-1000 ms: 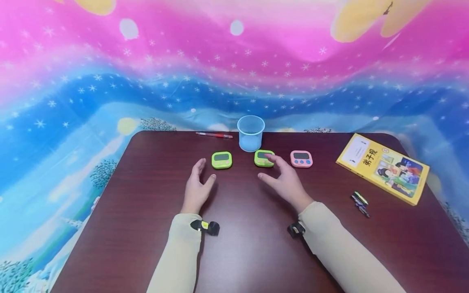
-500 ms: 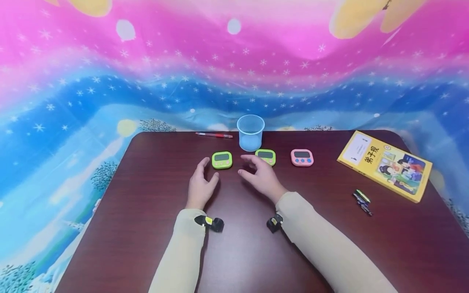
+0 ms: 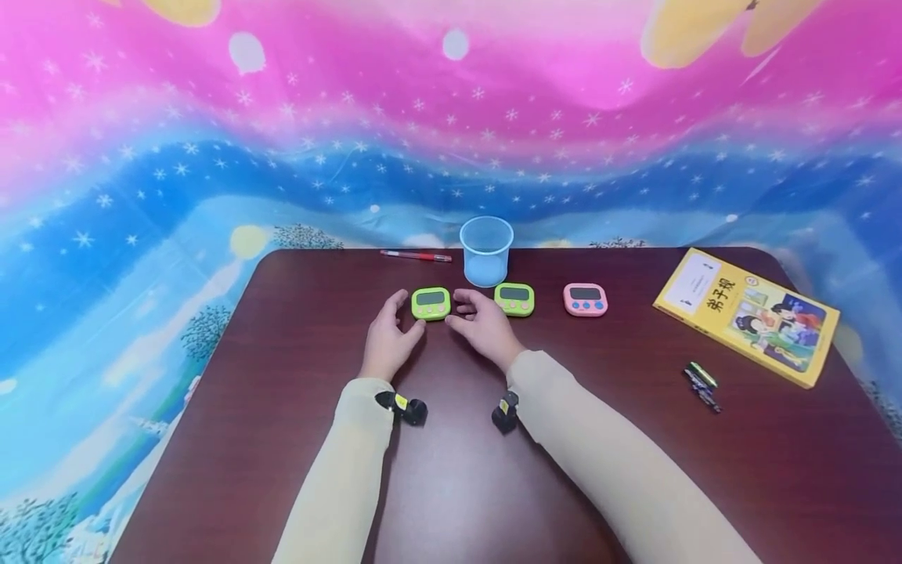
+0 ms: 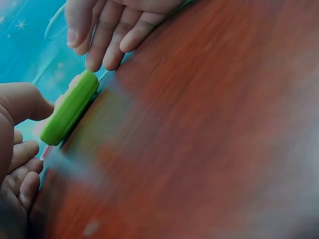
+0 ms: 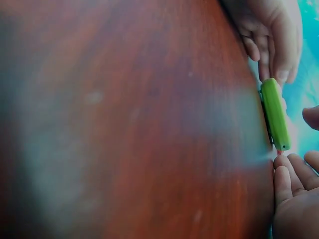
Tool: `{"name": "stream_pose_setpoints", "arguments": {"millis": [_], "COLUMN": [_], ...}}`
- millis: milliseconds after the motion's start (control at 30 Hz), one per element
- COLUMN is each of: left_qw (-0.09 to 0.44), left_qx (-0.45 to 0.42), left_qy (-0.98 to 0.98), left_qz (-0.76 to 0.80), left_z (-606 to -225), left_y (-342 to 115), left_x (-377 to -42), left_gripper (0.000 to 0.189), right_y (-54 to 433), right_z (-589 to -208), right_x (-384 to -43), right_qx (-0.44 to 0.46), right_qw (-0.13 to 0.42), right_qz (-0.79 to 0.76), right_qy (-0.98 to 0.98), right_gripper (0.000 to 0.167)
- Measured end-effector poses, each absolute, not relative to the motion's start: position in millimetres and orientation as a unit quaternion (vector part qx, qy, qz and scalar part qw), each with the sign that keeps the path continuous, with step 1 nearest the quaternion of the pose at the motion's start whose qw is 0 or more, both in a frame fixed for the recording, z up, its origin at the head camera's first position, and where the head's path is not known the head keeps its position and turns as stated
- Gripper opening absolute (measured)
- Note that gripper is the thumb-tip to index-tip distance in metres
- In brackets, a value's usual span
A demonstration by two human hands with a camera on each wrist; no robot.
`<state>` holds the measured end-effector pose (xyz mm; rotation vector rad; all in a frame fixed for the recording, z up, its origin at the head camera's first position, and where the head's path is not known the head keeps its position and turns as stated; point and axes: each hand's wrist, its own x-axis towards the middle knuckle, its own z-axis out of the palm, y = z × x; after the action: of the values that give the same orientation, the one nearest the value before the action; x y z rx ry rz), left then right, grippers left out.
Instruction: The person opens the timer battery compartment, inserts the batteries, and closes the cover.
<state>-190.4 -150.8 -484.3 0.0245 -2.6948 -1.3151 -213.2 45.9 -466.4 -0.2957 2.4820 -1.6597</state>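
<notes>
A lime-green digital timer point(image 3: 431, 304) lies face up on the table between my two hands; its green side edge point(image 4: 71, 108) shows in the left wrist view. My left hand point(image 3: 391, 338) is at its left, thumb close to the near corner, fingers loosely bent. On the other side my right hand point(image 3: 488, 330) rests with fingers toward the timer; the right wrist view shows its fingertips by the timer's end point(image 5: 277, 114). Whether either hand touches it I cannot tell. A second green timer point(image 3: 517, 298) lies partly behind the right hand. To the right is a pink timer point(image 3: 585, 298).
A light blue bin point(image 3: 486, 266) stands at the back of the dark wooden table point(image 3: 451, 486), with a red pen point(image 3: 416, 255) left of it. A yellow book point(image 3: 747, 317) lies at the right, several small slim items point(image 3: 701, 385) nearer. A patterned cloth point(image 3: 451, 157) hangs behind.
My right hand has moved left from over the second green timer to the right side of the first. My left hand has shifted slightly toward the first timer.
</notes>
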Motion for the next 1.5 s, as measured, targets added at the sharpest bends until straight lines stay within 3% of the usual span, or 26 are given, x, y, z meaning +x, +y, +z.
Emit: {"name": "stream_pose_setpoints", "arguments": {"millis": [233,400,1000,1500], "left_qw": [0.027,0.004,0.029,0.056], "left_qx": [0.002,-0.014,-0.061,-0.076], "left_qy": [-0.915,-0.915,-0.862,-0.865], "left_qz": [-0.402,-0.403,-0.503,-0.493], "left_z": [-478,-478,-484,-486], "left_y": [-153,-154,-150,-123], "left_x": [-202,-203,-184,-136], "left_gripper": [0.075,0.076,0.069,0.070], "right_y": [33,31,59,91], "right_z": [-464,-466,-478,-482], "right_x": [-222,-222,-186,-147], "right_qx": [-0.097,-0.102,-0.090,-0.123], "right_qw": [0.082,0.067,0.037,0.015], "right_qz": [-0.473,-0.450,-0.519,-0.551], "right_qy": [0.872,0.884,0.849,0.825], "right_gripper": [0.063,0.059,0.055,0.048]}}
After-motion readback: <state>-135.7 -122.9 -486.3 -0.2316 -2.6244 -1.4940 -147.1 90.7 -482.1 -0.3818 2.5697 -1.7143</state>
